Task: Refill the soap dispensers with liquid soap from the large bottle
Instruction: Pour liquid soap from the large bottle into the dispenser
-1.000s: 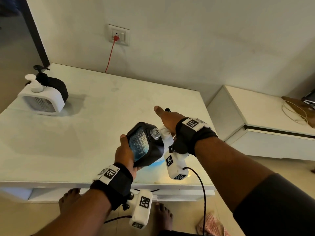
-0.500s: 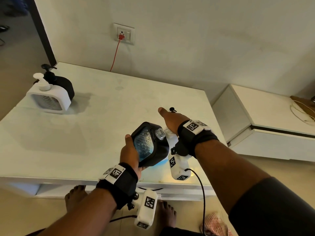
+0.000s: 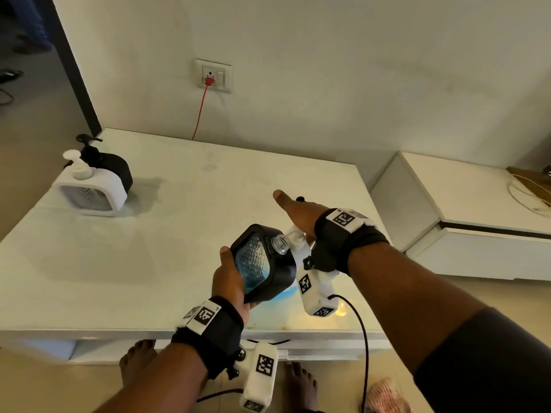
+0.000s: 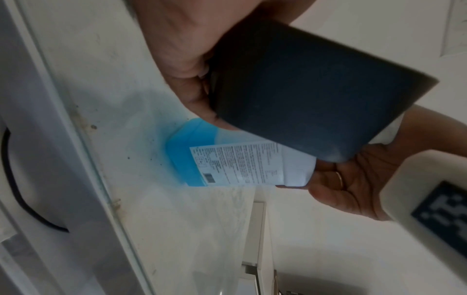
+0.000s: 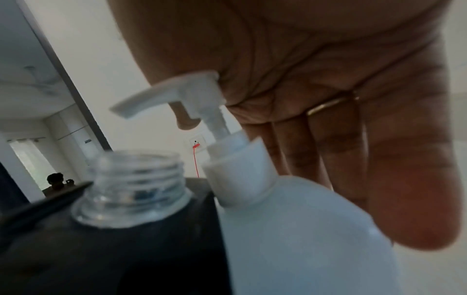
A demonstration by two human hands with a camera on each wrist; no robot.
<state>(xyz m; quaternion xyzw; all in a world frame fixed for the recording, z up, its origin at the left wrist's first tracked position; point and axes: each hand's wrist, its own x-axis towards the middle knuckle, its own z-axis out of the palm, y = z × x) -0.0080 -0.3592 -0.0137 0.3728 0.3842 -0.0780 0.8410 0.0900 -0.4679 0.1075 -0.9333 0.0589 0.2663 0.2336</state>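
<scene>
In the lower middle of the head view, the left hand (image 3: 228,275) grips a black soap dispenser (image 3: 262,263), thumb on its patterned front window and fingers wrapped round the underside; the dispenser is lifted off the bench (image 3: 179,222) and tilted, so its clear threaded neck (image 3: 280,242), with no pump on it, points up and to the right. Just beside that neck, the right hand (image 3: 301,214) holds the large bottle (image 5: 303,229), a white one with a white pump head (image 5: 177,89); in the right wrist view the fingers curl round the bottle's shoulder and the pump sits under the palm, its spout pointing left above the open neck. A ring (image 5: 328,105) shows on one finger. The left wrist view shows the bottle's lower part behind the dispenser, with blue liquid at the bottom and a printed label (image 4: 240,163). At the upper left of the head view, a white dispenser (image 3: 92,189) and a second black dispenser (image 3: 111,171) stand close together on the bench, well apart from the hands. A red cable (image 3: 200,114) runs down from a wall socket (image 3: 213,76) at the upper middle. Bare feet (image 3: 138,360) show on the floor below the bench edge.
</scene>
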